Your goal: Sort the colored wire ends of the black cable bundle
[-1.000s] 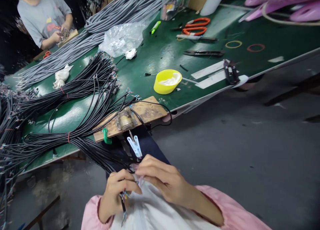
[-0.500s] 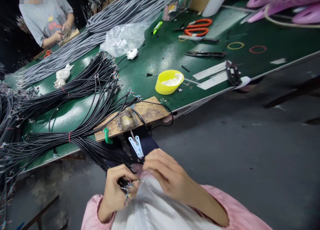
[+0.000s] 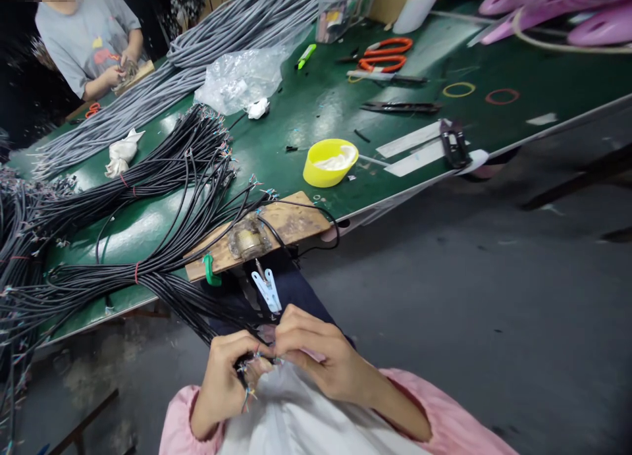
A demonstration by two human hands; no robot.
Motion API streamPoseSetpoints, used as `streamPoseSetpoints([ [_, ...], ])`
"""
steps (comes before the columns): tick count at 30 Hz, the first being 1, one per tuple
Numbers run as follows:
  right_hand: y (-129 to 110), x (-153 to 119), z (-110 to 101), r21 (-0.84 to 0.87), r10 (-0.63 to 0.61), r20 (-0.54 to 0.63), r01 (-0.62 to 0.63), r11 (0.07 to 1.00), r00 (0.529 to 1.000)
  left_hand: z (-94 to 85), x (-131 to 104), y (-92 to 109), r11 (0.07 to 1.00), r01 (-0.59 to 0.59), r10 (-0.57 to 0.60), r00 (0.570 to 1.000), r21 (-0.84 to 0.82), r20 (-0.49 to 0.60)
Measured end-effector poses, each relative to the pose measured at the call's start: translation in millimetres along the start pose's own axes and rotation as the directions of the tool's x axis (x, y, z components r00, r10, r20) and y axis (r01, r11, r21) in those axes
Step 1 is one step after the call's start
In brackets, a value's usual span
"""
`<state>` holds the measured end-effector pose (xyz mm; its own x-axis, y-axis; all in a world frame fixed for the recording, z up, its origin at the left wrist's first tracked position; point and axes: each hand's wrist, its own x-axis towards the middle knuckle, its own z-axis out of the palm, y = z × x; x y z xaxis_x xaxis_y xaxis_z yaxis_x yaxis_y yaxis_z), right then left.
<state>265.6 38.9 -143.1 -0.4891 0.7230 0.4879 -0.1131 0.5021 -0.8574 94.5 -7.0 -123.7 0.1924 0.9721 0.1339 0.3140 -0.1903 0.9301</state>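
Low in front of my lap, my left hand (image 3: 228, 376) is closed around several black cables, whose stripped ends with thin coloured wires (image 3: 247, 382) stick out of the fist. My right hand (image 3: 320, 359) meets it at the fingertips in a pinch; what lies in that pinch is too small and hidden to make out. The cables run up to a red-tied bundle of black cables (image 3: 168, 277) on the table edge. Just above my hands, a light blue clothespin (image 3: 266, 290) hangs beneath a wooden board (image 3: 296, 218) carrying a round metal fixture (image 3: 249, 239).
On the green table (image 3: 276, 126) stand a yellow cup (image 3: 316, 173) of white paste, orange-handled scissors (image 3: 385, 54), tweezers (image 3: 399, 107) and a black clamp (image 3: 454, 145). A green clip (image 3: 211, 270) grips the board. Grey cables (image 3: 197, 53) lie farther back; another person (image 3: 93, 47) works there.
My right hand has come slightly left and down, with its fingertips now against the left hand's. The left hand keeps its hold on the cables. The whole view has shifted a little.
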Motion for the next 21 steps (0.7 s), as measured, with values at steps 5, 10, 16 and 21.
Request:
streamPoseSetpoints([
  [5,-0.7,0.3,-0.8,0.062,0.038,-0.017,-0.037,0.997,0.999,-1.8,2.4,5.6,0.997,-0.002,-0.002,0.999,0.074,0.047],
  [10,0.5,1.6,5.6,0.087,0.004,-0.107,0.005,0.996,0.994,-0.4,3.8,8.3,0.990,-0.020,0.014,0.999,0.139,0.043],
  [16,-1.8,5.7,17.5,-0.066,-0.142,-0.260,0.129,0.989,0.955,1.7,-13.5,2.7,0.919,-0.155,0.236,0.953,0.362,-0.191],
  [21,-3.9,11.3,4.9,-0.152,-0.173,-0.103,0.156,0.976,0.979,4.9,-18.9,-10.8,0.974,0.068,-0.035,0.988,0.215,-0.152],
])
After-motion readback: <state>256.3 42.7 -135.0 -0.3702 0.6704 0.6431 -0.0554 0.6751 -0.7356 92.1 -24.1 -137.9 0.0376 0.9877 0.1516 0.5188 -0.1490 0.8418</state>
